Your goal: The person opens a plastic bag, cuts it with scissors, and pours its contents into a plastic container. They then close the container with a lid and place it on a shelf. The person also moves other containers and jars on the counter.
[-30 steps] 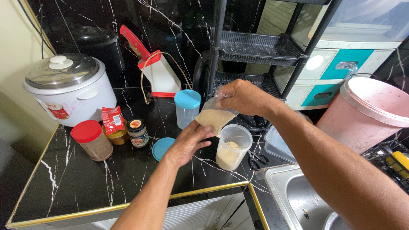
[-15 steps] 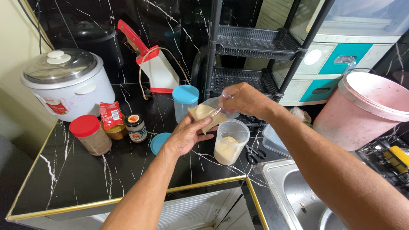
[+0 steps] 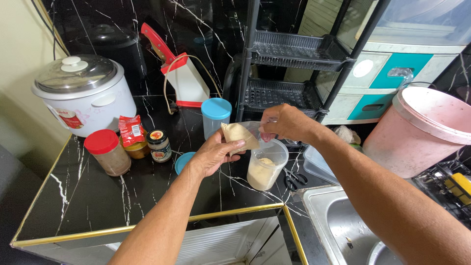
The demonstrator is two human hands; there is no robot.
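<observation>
My left hand [image 3: 214, 153] and my right hand [image 3: 285, 123] both hold a clear plastic bag of beige powder [image 3: 240, 134], tilted over an open clear plastic container [image 3: 266, 165]. That container stands on the black marble counter [image 3: 98, 196] and is partly filled with the same beige powder. Its blue lid [image 3: 182, 162] lies flat on the counter just behind my left wrist. A second clear container with a blue lid [image 3: 216, 116] stands upright behind the bag.
A white rice cooker [image 3: 81, 93] stands at the back left. A red-lidded jar [image 3: 107, 152], a red packet [image 3: 129, 130] and a small jar [image 3: 159, 145] stand in front of it. Scissors [image 3: 293, 179] lie by the steel sink [image 3: 343, 230]. A pink bucket [image 3: 419, 130] is right.
Both hands have lifted and turned the bag, so its beige corner now points over the open container. The camera has tilted slightly.
</observation>
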